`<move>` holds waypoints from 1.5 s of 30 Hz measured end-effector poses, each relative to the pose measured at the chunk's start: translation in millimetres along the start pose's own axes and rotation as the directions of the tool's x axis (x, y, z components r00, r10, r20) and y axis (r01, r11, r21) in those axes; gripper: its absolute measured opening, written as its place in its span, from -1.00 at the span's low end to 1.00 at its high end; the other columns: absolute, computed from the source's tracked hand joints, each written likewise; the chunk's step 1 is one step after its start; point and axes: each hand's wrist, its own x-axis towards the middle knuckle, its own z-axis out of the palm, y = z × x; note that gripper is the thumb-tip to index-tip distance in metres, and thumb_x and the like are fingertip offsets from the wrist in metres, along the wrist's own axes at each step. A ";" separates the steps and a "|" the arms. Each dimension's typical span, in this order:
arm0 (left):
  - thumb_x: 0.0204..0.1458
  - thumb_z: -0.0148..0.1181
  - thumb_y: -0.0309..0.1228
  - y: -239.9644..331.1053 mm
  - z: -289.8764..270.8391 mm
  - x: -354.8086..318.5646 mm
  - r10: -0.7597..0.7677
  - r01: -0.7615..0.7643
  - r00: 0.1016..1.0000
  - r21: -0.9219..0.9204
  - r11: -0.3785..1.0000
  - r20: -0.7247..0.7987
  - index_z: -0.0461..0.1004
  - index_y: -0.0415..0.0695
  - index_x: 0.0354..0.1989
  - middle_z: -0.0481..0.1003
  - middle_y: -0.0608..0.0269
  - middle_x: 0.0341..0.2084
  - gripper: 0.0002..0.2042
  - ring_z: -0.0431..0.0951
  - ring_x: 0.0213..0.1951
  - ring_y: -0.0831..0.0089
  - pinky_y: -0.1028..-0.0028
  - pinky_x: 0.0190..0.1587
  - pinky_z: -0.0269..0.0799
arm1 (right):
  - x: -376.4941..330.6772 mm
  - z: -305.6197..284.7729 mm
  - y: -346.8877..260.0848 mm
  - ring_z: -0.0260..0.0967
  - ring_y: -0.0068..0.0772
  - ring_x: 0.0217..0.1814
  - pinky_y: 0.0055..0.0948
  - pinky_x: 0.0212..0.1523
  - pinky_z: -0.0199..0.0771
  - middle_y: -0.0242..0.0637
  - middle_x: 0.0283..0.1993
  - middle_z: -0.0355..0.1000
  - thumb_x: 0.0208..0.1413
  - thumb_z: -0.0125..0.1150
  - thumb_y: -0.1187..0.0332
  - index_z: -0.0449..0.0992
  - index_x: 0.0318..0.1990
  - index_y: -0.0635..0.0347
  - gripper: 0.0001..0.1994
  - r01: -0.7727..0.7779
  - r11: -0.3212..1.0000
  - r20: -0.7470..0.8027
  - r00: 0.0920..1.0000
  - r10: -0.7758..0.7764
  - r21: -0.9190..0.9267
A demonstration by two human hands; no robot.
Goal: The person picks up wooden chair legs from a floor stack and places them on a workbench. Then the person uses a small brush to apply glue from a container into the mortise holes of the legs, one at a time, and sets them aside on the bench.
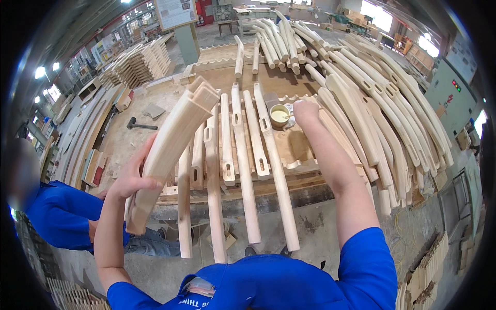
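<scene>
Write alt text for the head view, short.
A person at a workbench holds a curved wooden chair part upright in the left hand, while the right hand reaches to a small cup of pale glue. Slotted wooden legs lie in rows across the bench; a hammer rests at left.

The curved leg (168, 150) in the left hand (132, 178) is pale, bare, smooth-sanded wood. At twelve o'clock from it, the workbench (155, 111) looks rough, dusty wood, and the small cup (279, 115) seems matt plastic.

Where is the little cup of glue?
In the head view, the small cup sits on the workbench just left of the right hand, above the slotted wooden pieces.
</scene>
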 end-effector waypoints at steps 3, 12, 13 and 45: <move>-0.59 0.33 -0.14 -11.8 -3.9 -16.3 -0.141 0.149 0.988 -0.183 0.972 0.055 0.00 -0.20 0.32 0.24 0.09 0.13 0.10 0.24 0.17 0.29 0.41 0.21 0.04 | 1.9 13.2 -7.6 0.51 -0.23 -0.15 -0.25 -0.21 0.50 -0.22 -0.21 0.54 0.06 0.01 0.42 0.59 -0.26 0.07 -0.80 -0.072 0.988 0.044 0.997 0.067 0.135; -0.36 0.26 -0.08 -63.6 -1.0 -49.9 -0.382 0.484 0.873 -0.631 0.606 0.303 0.18 -0.24 0.21 0.38 -0.06 -0.01 -0.14 0.45 -0.05 0.16 0.26 0.01 0.36 | -24.2 52.1 -1.5 0.50 -0.22 -0.44 -0.26 -0.39 0.50 -0.13 -0.44 0.49 -0.01 0.05 0.42 0.48 -0.38 0.25 -0.88 -0.175 0.754 -0.017 0.971 0.240 0.633; -0.33 0.24 -0.09 -73.5 -1.5 -43.9 -0.381 0.506 0.860 -0.661 0.554 0.339 0.20 -0.25 0.20 0.39 -0.08 -0.02 -0.17 0.46 -0.06 0.14 0.24 0.01 0.37 | -25.1 61.1 1.4 0.49 -0.24 -0.50 -0.28 -0.47 0.50 -0.14 -0.48 0.47 -0.02 0.05 0.43 0.47 -0.39 0.26 -0.89 -0.204 0.703 0.005 0.962 0.274 0.681; -0.29 0.33 -0.12 -59.7 49.0 -82.6 -0.412 0.750 0.660 -0.530 0.395 0.627 0.16 -0.26 0.20 0.39 -0.08 -0.05 -0.17 0.48 -0.09 0.17 0.23 0.00 0.42 | -105.5 -117.9 -38.5 0.24 -0.46 -0.27 -0.39 -0.01 0.03 -0.49 -0.46 0.34 0.00 0.27 0.23 0.47 -0.42 0.06 -0.85 0.821 0.456 -0.630 0.562 -0.536 0.344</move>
